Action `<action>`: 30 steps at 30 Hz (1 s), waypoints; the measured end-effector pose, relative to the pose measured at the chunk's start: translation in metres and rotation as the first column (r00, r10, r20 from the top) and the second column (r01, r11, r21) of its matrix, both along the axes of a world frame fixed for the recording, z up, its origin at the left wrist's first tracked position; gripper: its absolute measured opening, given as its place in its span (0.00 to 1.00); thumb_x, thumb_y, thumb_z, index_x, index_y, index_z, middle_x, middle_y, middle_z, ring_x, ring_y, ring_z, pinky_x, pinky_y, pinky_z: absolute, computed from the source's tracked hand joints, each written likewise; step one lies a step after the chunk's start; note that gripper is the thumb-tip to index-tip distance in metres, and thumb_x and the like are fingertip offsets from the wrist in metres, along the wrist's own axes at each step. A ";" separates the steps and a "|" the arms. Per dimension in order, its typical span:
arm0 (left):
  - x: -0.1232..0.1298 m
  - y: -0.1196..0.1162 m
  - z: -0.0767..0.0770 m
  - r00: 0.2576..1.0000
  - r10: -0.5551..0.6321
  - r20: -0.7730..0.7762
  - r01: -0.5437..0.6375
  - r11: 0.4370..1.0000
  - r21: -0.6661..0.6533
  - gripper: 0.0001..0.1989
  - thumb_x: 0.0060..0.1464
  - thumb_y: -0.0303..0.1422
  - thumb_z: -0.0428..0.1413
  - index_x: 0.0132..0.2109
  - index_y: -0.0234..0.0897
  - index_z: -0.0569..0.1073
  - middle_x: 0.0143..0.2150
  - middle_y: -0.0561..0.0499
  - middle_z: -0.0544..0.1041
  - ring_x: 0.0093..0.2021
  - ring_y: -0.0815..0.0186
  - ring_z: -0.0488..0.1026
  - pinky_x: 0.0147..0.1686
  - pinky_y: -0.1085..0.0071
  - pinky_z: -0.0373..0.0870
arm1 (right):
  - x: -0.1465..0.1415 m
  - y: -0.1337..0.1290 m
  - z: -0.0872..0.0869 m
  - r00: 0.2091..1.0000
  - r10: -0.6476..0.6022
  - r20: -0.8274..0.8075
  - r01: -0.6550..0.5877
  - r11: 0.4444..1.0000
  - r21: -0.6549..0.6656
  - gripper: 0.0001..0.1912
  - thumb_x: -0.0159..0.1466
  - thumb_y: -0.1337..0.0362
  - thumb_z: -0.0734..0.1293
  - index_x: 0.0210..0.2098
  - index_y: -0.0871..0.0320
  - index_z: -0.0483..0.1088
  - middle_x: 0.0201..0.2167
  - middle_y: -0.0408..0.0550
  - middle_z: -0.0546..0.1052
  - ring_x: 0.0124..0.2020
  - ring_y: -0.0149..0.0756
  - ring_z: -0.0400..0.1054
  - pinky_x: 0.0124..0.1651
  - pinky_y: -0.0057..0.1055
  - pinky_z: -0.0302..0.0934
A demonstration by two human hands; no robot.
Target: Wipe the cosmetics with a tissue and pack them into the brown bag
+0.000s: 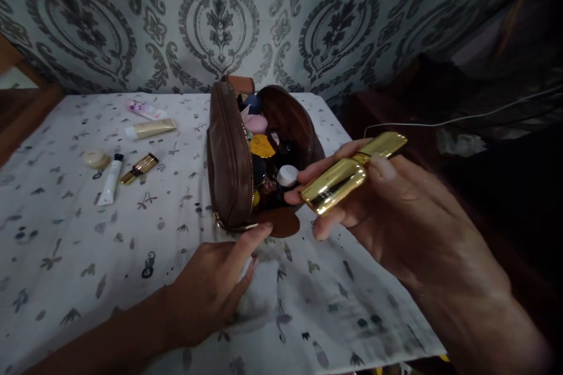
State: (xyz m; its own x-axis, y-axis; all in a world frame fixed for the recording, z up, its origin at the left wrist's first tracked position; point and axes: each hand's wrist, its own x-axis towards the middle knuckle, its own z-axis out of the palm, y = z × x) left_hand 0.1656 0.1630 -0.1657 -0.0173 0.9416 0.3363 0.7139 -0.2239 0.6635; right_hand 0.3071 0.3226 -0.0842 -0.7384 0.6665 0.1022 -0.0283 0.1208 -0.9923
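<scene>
My right hand (396,205) is closed around a shiny gold cosmetic tube (334,184), held tilted in the air at the right of the bag; its exact kind is not clear. An open brown makeup bag (229,158) stands on the table, its zip undone. Inside are a white-capped container (288,175), a yellow item (263,145), a pink item (255,123) and other partly hidden things. My left hand (215,281) rests low in front of the bag. Its index fingertip touches the bag's brown end flap (281,224), with the thumb apart from it.
On the left of the patterned tablecloth (176,275) lie a pink-and-white tube (143,109), a cream-gold tube (152,128), a small round jar (95,159), a white black-capped tube (111,180) and a gold-and-black lipstick (139,169). A patterned curtain (281,17) hangs behind; a white cable (422,125) runs at right.
</scene>
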 end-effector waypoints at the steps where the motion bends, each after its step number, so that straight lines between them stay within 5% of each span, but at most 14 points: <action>1: 0.000 0.000 0.000 1.000 0.000 -0.008 0.000 1.000 0.002 0.23 0.68 0.30 0.41 0.68 0.38 0.53 0.40 0.49 0.81 0.32 0.67 0.77 0.35 0.70 0.79 | 0.000 -0.001 0.003 0.999 -0.008 0.039 0.007 1.000 0.025 0.11 0.72 0.59 0.53 0.46 0.49 0.66 0.41 0.47 0.79 0.35 0.37 0.78 0.29 0.32 0.72; 4: 0.001 -0.001 -0.002 0.999 0.012 -0.050 -0.010 1.000 0.028 0.23 0.68 0.30 0.40 0.68 0.37 0.52 0.39 0.49 0.81 0.31 0.66 0.77 0.33 0.70 0.78 | 0.001 0.001 0.012 0.984 0.043 0.172 -0.083 0.968 0.235 0.07 0.70 0.59 0.60 0.43 0.49 0.69 0.38 0.45 0.78 0.36 0.36 0.76 0.35 0.31 0.71; 6: 0.001 -0.001 -0.004 0.996 0.030 -0.085 -0.026 0.999 0.047 0.23 0.68 0.31 0.40 0.67 0.36 0.52 0.39 0.48 0.81 0.31 0.66 0.77 0.32 0.70 0.78 | 0.002 0.007 0.014 0.961 0.060 0.271 -0.183 0.871 0.455 0.09 0.65 0.56 0.66 0.44 0.51 0.71 0.37 0.45 0.77 0.36 0.37 0.74 0.35 0.32 0.69; 10: 0.003 -0.001 -0.006 0.992 0.054 -0.118 -0.046 0.997 0.063 0.22 0.68 0.31 0.39 0.67 0.35 0.54 0.39 0.47 0.81 0.31 0.66 0.78 0.32 0.70 0.79 | 0.001 0.020 0.017 0.910 -0.095 0.403 -0.308 0.495 0.813 0.12 0.64 0.55 0.69 0.42 0.55 0.71 0.34 0.47 0.77 0.36 0.40 0.70 0.34 0.34 0.63; 13: 0.003 -0.001 -0.004 0.983 0.079 -0.164 -0.067 0.994 0.081 0.22 0.68 0.30 0.40 0.66 0.33 0.54 0.40 0.45 0.81 0.32 0.66 0.78 0.33 0.68 0.79 | -0.008 0.025 0.022 0.858 -0.180 0.481 -0.448 0.196 0.872 0.10 0.64 0.56 0.69 0.35 0.56 0.72 0.30 0.48 0.74 0.35 0.41 0.66 0.32 0.32 0.57; 16: 0.003 -0.003 -0.001 0.975 0.085 -0.207 -0.075 0.996 0.051 0.21 0.67 0.29 0.41 0.66 0.33 0.55 0.37 0.46 0.81 0.29 0.65 0.77 0.31 0.68 0.78 | -0.019 0.023 0.030 0.810 -0.220 0.544 -0.548 0.045 0.835 0.11 0.65 0.55 0.68 0.33 0.57 0.72 0.30 0.48 0.71 0.31 0.38 0.63 0.28 0.30 0.49; 24: 0.000 -0.003 -0.002 0.984 0.014 -0.177 -0.016 1.000 -0.011 0.22 0.68 0.29 0.39 0.66 0.30 0.53 0.31 0.49 0.79 0.31 0.63 0.78 0.35 0.65 0.79 | -0.038 0.015 0.023 0.703 -0.105 0.704 -0.703 0.047 0.709 0.05 0.66 0.65 0.64 0.34 0.59 0.69 0.34 0.47 0.69 0.24 0.30 0.60 0.24 0.31 0.42; 26: 0.000 -0.003 -0.001 0.986 0.011 -0.165 -0.015 1.000 -0.026 0.22 0.68 0.29 0.39 0.66 0.31 0.53 0.33 0.48 0.79 0.34 0.63 0.79 0.38 0.64 0.79 | -0.039 0.016 0.019 0.705 -0.045 0.708 -0.702 0.098 0.705 0.01 0.65 0.67 0.63 0.37 0.58 0.66 0.35 0.46 0.70 0.25 0.30 0.61 0.25 0.31 0.44; 30: 0.000 -0.003 0.001 0.988 0.019 -0.152 -0.023 0.999 -0.025 0.21 0.67 0.29 0.40 0.66 0.33 0.53 0.38 0.46 0.81 0.34 0.63 0.79 0.36 0.65 0.80 | -0.039 0.018 0.017 0.717 0.030 0.696 -0.676 0.271 0.685 0.08 0.62 0.69 0.66 0.39 0.55 0.62 0.35 0.43 0.70 0.27 0.32 0.64 0.26 0.29 0.48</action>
State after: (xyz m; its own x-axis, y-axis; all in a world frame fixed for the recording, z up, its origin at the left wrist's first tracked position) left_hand 0.1653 0.1605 -0.1650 0.0118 0.9503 0.3111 0.8110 -0.1911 0.5529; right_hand 0.2681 0.3407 -0.0668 -0.9976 0.0601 -0.0355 0.0647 0.9866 -0.1500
